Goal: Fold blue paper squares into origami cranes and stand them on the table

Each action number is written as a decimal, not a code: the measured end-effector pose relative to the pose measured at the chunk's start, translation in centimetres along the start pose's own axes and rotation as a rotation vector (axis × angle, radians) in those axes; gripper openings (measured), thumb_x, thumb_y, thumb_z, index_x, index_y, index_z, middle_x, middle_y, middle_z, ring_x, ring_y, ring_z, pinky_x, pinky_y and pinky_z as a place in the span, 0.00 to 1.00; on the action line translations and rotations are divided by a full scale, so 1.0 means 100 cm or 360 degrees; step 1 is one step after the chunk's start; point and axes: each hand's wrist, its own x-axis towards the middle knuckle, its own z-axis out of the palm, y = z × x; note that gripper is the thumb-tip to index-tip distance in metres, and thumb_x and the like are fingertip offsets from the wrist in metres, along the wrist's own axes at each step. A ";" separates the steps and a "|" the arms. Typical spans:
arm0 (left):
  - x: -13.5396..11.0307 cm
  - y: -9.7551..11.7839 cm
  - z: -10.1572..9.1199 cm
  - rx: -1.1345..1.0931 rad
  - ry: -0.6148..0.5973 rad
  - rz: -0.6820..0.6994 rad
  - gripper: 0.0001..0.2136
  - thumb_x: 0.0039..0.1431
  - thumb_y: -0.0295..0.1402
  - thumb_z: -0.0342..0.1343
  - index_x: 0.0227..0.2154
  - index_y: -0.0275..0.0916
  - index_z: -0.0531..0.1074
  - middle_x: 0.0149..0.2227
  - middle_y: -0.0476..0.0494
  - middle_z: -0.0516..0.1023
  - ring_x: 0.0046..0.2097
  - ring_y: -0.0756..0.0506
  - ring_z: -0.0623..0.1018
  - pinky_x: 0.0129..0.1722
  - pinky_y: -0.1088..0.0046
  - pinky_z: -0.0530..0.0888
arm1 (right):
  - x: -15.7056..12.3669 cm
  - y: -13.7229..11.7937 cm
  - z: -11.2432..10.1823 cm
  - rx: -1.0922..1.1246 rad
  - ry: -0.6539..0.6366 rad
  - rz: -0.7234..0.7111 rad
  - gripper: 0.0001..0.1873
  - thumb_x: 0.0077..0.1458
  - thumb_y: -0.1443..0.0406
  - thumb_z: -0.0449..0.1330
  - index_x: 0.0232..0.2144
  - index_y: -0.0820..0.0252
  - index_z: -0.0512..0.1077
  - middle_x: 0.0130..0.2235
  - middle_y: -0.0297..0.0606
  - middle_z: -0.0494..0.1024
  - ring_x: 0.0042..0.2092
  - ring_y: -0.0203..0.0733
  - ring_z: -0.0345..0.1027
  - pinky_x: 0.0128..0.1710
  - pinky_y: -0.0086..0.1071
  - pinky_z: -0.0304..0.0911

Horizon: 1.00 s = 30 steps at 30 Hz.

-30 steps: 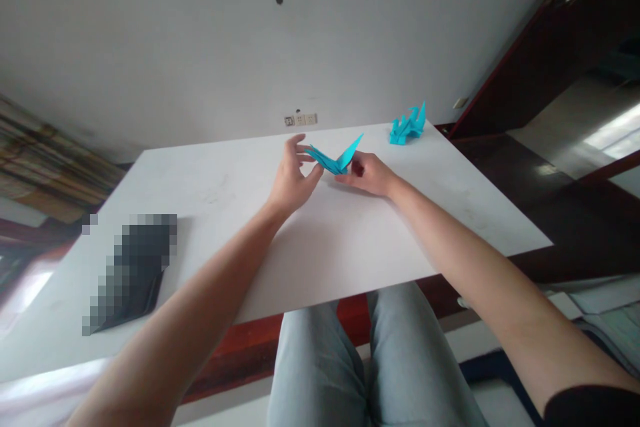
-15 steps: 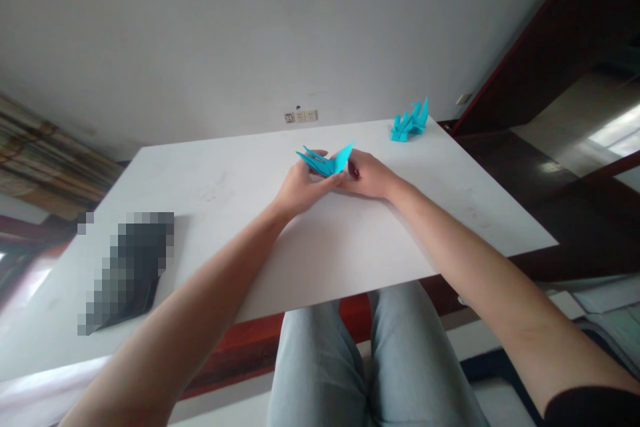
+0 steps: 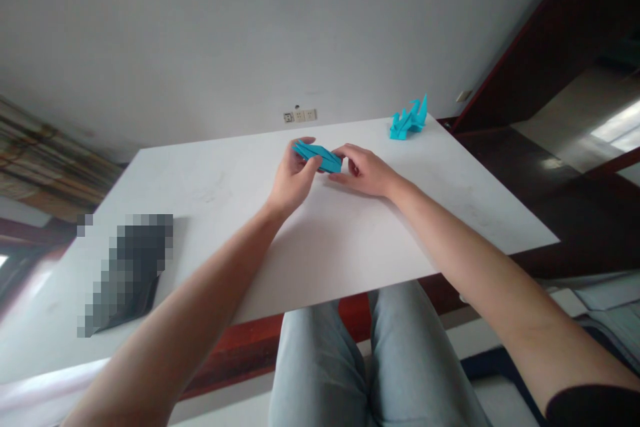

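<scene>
My left hand [image 3: 294, 177] grips a folded turquoise origami paper [image 3: 317, 157], now a narrow flat strip, between its fingers and thumb. My right hand [image 3: 364, 171] is next to the strip's right end, with fingers above it and thumb below. I cannot tell whether it grips the paper. A finished turquoise origami figure [image 3: 409, 121] with pointed raised folds stands at the far right of the white table [image 3: 215, 193], beyond both hands.
A pixelated dark object [image 3: 127, 273] lies on the table's near left. A wall socket panel [image 3: 300, 116] sits behind the table. My jeans-clad legs [image 3: 370, 367] are below the near edge, and a dark wooden door frame [image 3: 525, 33] stands at the upper right.
The paper's two raised points have closed into one flat narrow strip. The strip now lies more level in my left hand, and my right hand has moved slightly to the right.
</scene>
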 end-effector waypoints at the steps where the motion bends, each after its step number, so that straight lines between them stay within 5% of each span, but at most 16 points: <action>1: 0.000 0.001 0.000 -0.0033 -0.0004 0.0000 0.18 0.68 0.35 0.67 0.57 0.44 0.71 0.42 0.47 0.86 0.43 0.45 0.88 0.48 0.65 0.86 | 0.000 0.000 0.000 0.0004 -0.0004 0.0018 0.29 0.65 0.41 0.72 0.54 0.54 0.79 0.47 0.40 0.82 0.33 0.40 0.65 0.37 0.39 0.62; 10: -0.004 -0.001 0.000 -0.0101 -0.0192 0.0076 0.27 0.62 0.53 0.77 0.50 0.46 0.69 0.50 0.42 0.87 0.47 0.42 0.90 0.49 0.65 0.86 | 0.001 0.001 0.000 0.0135 -0.0005 0.0051 0.30 0.68 0.40 0.70 0.55 0.56 0.78 0.42 0.37 0.81 0.31 0.39 0.65 0.34 0.38 0.61; 24: -0.001 -0.002 -0.003 -0.0056 -0.0163 0.0127 0.31 0.60 0.64 0.76 0.47 0.41 0.77 0.47 0.38 0.90 0.47 0.42 0.89 0.48 0.66 0.85 | 0.003 0.008 0.003 0.0169 0.0058 -0.0081 0.30 0.73 0.38 0.65 0.55 0.57 0.80 0.49 0.40 0.84 0.32 0.36 0.67 0.33 0.34 0.62; 30: -0.002 0.002 -0.006 0.0151 -0.0115 0.0116 0.26 0.64 0.59 0.75 0.45 0.41 0.80 0.44 0.40 0.90 0.43 0.43 0.87 0.42 0.69 0.82 | 0.002 0.009 0.004 0.0192 0.0054 -0.0058 0.30 0.73 0.39 0.66 0.57 0.56 0.79 0.51 0.41 0.85 0.31 0.35 0.65 0.32 0.33 0.62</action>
